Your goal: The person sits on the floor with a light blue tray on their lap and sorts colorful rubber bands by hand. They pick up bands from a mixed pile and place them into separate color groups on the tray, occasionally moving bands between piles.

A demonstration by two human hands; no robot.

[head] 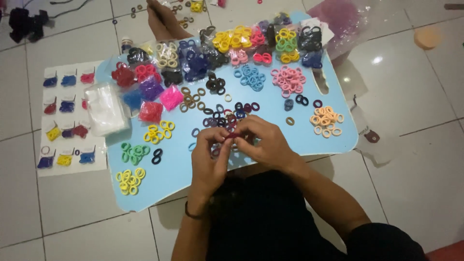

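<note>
Both hands meet just over the near edge of the light blue desk (270, 159), the left hand (209, 153) and right hand (263, 142) pinched together on a small dark red hair tie (233, 136). A light fingertip grip looks best, so it won't spring away. Just beyond lie loose dark ties (220, 118); yellow ties (158, 131) and peach ties (326, 121) sit in piles either side.
</note>
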